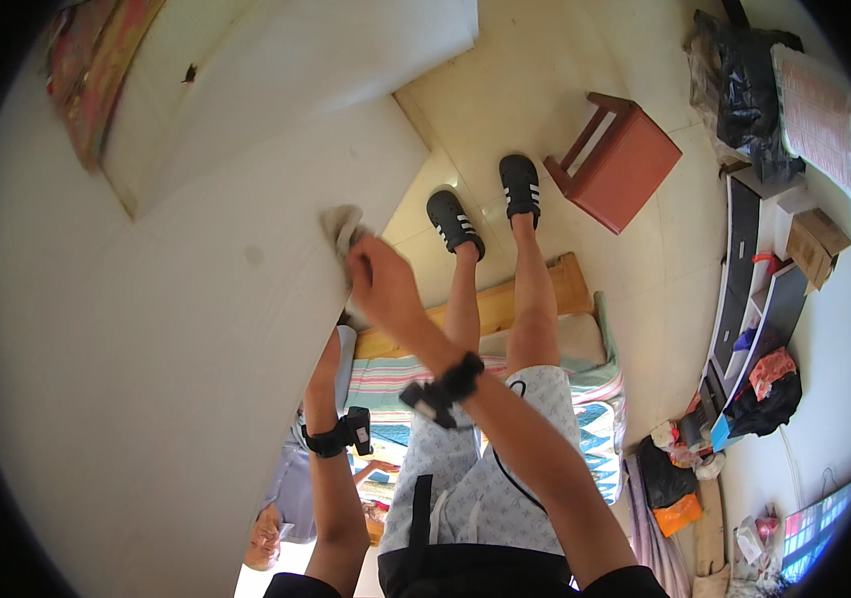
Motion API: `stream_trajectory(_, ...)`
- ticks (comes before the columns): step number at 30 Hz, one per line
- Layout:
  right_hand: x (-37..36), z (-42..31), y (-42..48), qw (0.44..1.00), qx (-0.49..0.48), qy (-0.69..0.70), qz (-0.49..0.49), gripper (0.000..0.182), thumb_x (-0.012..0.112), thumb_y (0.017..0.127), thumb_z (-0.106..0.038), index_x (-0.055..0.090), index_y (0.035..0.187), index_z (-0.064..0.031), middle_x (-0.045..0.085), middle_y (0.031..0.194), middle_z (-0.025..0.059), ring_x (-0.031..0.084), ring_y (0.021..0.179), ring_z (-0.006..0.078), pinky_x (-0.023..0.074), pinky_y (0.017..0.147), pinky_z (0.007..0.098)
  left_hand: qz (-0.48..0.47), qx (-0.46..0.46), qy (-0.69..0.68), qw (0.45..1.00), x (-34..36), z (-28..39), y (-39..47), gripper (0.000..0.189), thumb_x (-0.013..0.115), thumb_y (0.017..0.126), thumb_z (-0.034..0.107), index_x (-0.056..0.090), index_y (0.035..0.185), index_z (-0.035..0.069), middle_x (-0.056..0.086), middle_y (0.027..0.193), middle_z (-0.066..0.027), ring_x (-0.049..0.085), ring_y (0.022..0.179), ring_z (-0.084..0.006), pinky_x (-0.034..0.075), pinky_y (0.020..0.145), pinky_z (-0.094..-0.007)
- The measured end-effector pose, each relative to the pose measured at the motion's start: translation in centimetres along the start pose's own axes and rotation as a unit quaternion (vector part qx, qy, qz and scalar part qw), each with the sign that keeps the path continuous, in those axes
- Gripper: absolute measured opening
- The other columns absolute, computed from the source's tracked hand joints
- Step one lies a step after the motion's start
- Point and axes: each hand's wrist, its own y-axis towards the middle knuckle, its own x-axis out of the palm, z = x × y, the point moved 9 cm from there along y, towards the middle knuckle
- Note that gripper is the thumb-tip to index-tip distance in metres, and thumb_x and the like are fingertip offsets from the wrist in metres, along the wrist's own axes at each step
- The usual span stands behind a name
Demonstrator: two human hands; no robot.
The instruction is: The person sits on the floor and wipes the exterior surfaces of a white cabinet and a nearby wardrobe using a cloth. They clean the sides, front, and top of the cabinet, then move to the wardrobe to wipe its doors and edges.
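My right hand [384, 288] grips a crumpled, greyish-white cloth [343, 228] and presses it to a white wall [156, 336] near its edge. The hand and cloth are slightly blurred. On the wall, left of the cloth, is a faint grey spot [253, 256]. My left forearm [323, 396] rises beside the wall's edge, and the left hand is hidden behind it. Each wrist wears a black strap with a small device, one on the left [335, 435] and one on the right [444, 390].
A reddish-brown stool [626, 164] stands on the tiled floor [664, 276], ahead of my black clogs [521, 183]. Behind me is a wooden-framed bed [500, 310] with striped bedding. Another person [294, 478] is at lower left. A cluttered black-and-white cabinet [741, 247] lines the right side.
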Motion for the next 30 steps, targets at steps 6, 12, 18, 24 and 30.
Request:
stream_trajectory(6,0.3,-4.6,-3.8,0.999,-0.013,0.030,-0.034,0.004,0.059,0.086,-0.004,0.056,0.089,-0.0025,0.055,0.076,0.0165,0.059,0.069,0.0335,0.0476,0.062,0.0380,-0.133,-0.107,-0.167,0.971,1.0,-0.5,0.2,0.022,0.062,0.090,0.011,0.066,0.108,-0.001,0.068,0.097,-0.0147,0.063,0.086,-0.0278,0.050,0.077,-0.0368)
stream_trajectory(12,-1.1,-5.7,-4.4,0.997,-0.042,0.062,0.020,0.003,0.058,0.084,-0.002,0.058,0.087,-0.0027,0.057,0.077,0.0163,0.059,0.070,0.0340,0.0479,0.063,0.0377,-0.112,-0.077,-0.092,0.986,-0.5,-0.5,0.3,0.021,0.062,0.090,0.012,0.066,0.105,-0.002,0.068,0.093,-0.0123,0.062,0.084,-0.0246,0.049,0.076,-0.0357)
stream_trajectory(18,-1.3,1.9,0.2,0.999,0.013,0.005,0.049,0.005,0.059,0.085,-0.006,0.060,0.084,-0.0019,0.060,0.074,0.0161,0.060,0.064,0.0310,0.0472,0.059,0.0364,-0.078,0.110,0.048,0.990,-1.7,5.0,1.2,0.019,0.061,0.090,0.013,0.066,0.104,0.001,0.067,0.096,-0.0105,0.062,0.087,-0.0216,0.049,0.079,-0.0331)
stream_trajectory(24,-1.7,-6.1,-5.0,0.994,-0.028,0.106,0.029,0.006,0.060,0.085,-0.008,0.062,0.083,-0.0023,0.061,0.074,0.0158,0.061,0.063,0.0304,0.0481,0.058,0.0358,-0.137,-0.045,-0.205,0.968,-2.8,4.1,0.0,0.011,0.059,0.087,0.006,0.063,0.096,0.001,0.061,0.084,-0.0054,0.058,0.079,-0.0136,0.047,0.071,-0.0276)
stream_trajectory(30,-0.2,-2.3,-1.1,0.999,-0.006,0.035,0.006,0.005,0.059,0.082,-0.006,0.061,0.083,-0.0018,0.061,0.077,0.0163,0.062,0.069,0.0334,0.0491,0.061,0.0372,-0.151,-0.036,-0.187,0.970,-0.5,2.8,-0.1,0.008,0.056,0.085,0.000,0.059,0.092,0.001,0.053,0.072,-0.0022,0.048,0.066,-0.0087,0.041,0.060,-0.0251)
